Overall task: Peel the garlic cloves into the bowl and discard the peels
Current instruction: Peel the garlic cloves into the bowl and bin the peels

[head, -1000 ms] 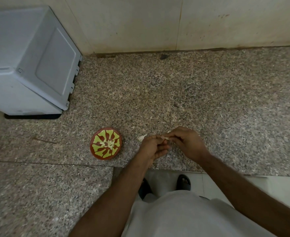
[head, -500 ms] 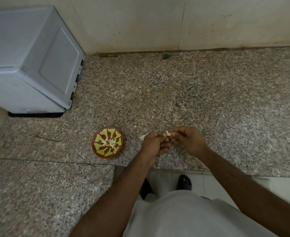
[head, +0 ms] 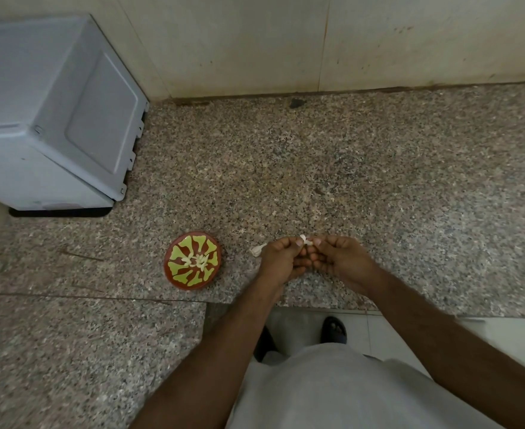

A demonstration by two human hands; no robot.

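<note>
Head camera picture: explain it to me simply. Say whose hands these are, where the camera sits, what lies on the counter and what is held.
No machine here: a person wears the camera on the head, looking down at their own arms. The left hand and right hand meet over a speckled stone counter, pinching a small garlic clove between their fingers. A white piece, perhaps garlic, shows beside the left hand. Left of that stands a red and yellow bowl holding peeled cloves. A grey box sits in the far corner.
</note>
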